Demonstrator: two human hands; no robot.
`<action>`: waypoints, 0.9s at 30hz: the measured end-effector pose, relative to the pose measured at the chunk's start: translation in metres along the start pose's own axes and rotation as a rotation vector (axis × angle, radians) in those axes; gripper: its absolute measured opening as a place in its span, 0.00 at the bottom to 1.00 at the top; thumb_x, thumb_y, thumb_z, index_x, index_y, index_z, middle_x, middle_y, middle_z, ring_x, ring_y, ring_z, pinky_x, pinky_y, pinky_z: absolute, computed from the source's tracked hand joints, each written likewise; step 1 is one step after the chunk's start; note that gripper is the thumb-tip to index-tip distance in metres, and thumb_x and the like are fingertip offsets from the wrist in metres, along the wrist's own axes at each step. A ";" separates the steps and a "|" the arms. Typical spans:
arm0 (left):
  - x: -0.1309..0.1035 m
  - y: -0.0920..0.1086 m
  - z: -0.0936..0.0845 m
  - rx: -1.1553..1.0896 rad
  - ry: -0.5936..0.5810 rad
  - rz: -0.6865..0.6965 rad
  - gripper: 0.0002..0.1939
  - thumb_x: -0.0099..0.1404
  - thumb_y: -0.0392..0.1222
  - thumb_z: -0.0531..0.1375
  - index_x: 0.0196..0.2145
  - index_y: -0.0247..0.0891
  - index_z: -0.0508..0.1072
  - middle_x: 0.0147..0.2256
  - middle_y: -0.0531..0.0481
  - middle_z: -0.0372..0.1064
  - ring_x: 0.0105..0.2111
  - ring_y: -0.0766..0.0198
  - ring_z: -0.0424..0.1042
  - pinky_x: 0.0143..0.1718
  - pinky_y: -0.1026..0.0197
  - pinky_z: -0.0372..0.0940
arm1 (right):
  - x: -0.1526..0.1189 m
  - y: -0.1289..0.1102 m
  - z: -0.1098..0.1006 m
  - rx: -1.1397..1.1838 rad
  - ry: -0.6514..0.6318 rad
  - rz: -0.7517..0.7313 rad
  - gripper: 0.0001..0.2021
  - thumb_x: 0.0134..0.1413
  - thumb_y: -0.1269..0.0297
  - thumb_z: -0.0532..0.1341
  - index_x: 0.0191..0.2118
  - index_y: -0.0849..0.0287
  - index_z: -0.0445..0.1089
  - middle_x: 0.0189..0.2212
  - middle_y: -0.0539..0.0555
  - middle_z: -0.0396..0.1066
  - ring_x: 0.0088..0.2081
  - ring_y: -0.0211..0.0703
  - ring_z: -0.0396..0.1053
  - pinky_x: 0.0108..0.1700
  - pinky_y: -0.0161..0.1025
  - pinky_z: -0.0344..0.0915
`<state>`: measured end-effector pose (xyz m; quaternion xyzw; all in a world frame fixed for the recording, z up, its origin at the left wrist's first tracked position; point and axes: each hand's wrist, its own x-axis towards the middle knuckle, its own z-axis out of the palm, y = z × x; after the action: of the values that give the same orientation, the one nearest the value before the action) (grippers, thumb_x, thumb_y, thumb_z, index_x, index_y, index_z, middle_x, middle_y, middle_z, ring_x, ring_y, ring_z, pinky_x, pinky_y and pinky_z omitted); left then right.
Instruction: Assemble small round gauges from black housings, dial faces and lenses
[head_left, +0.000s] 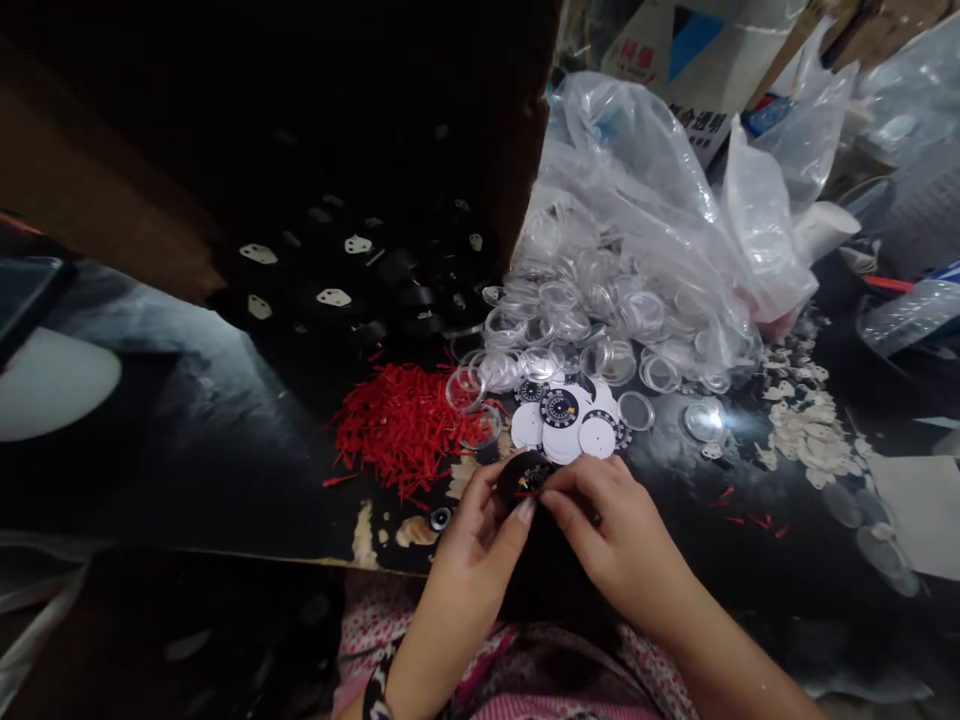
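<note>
A round black dial piece (523, 477) with light markings sits between thumb and fingers of my left hand (480, 530), near the table's front edge. My right hand (611, 515) has its thumb and index finger pinched at the right side of that piece; a small red part shows at the fingertips, too small to make out fully. Just beyond both hands lie white and black printed discs (561, 425). To their left is a heap of red pointers (405, 425). Clear round covers (555, 320) are piled behind the discs.
A large dark box (480, 90) with pale plates and black parts stands at the back left. Plastic bags (660, 170) lie behind the covers. Small beige pieces (814, 420), loose red pointers and a white sheet (919, 510) are on the right. A small round part (440, 518) lies near the front edge.
</note>
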<state>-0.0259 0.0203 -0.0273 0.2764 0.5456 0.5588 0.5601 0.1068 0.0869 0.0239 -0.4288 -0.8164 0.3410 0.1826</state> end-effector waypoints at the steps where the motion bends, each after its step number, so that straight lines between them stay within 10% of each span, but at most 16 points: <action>1: 0.000 0.000 -0.001 -0.020 -0.005 -0.013 0.15 0.65 0.46 0.60 0.49 0.47 0.67 0.50 0.53 0.72 0.54 0.63 0.68 0.54 0.64 0.63 | 0.001 0.000 0.000 0.028 -0.005 0.003 0.05 0.59 0.72 0.59 0.32 0.57 0.68 0.29 0.49 0.71 0.33 0.41 0.66 0.40 0.40 0.56; 19: -0.010 -0.002 0.007 0.275 0.092 0.165 0.09 0.64 0.38 0.59 0.43 0.46 0.70 0.43 0.55 0.73 0.46 0.65 0.73 0.50 0.66 0.65 | -0.019 0.000 0.006 0.037 0.032 0.110 0.08 0.60 0.71 0.58 0.29 0.57 0.65 0.26 0.48 0.70 0.31 0.39 0.65 0.36 0.38 0.56; 27: -0.013 -0.001 0.003 -0.074 -0.096 -0.096 0.18 0.65 0.45 0.60 0.53 0.51 0.68 0.56 0.52 0.68 0.58 0.58 0.65 0.58 0.58 0.60 | -0.016 0.001 -0.010 -0.078 0.039 -0.101 0.03 0.57 0.70 0.59 0.32 0.57 0.68 0.29 0.51 0.71 0.32 0.40 0.67 0.37 0.39 0.58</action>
<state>-0.0198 0.0089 -0.0231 0.2554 0.5097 0.5370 0.6218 0.1226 0.0781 0.0297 -0.4002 -0.8460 0.2910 0.1985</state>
